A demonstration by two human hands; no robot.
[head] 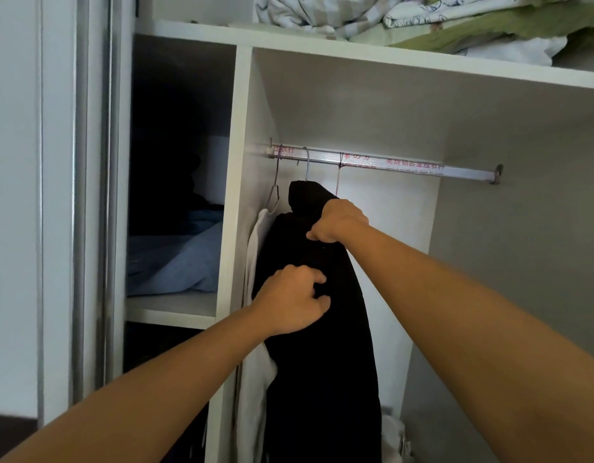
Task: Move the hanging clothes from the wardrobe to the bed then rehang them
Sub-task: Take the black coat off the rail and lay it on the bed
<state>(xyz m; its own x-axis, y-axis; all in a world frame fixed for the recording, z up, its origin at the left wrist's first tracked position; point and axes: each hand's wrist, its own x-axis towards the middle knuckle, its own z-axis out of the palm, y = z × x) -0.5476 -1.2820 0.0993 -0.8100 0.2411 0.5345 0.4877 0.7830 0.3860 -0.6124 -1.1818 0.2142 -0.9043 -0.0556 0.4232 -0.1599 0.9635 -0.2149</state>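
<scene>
Black garment (322, 345) hangs from the rail (389, 163), both hands gripping it: right hand (340, 222) above left hand (294, 300)

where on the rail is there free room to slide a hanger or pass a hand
Free: the stretch of rail from the thin cord right to its end bracket. Crowded: the left end, where the white garment and black garment hang against the partition, gripped by the left hand and right hand.
</scene>
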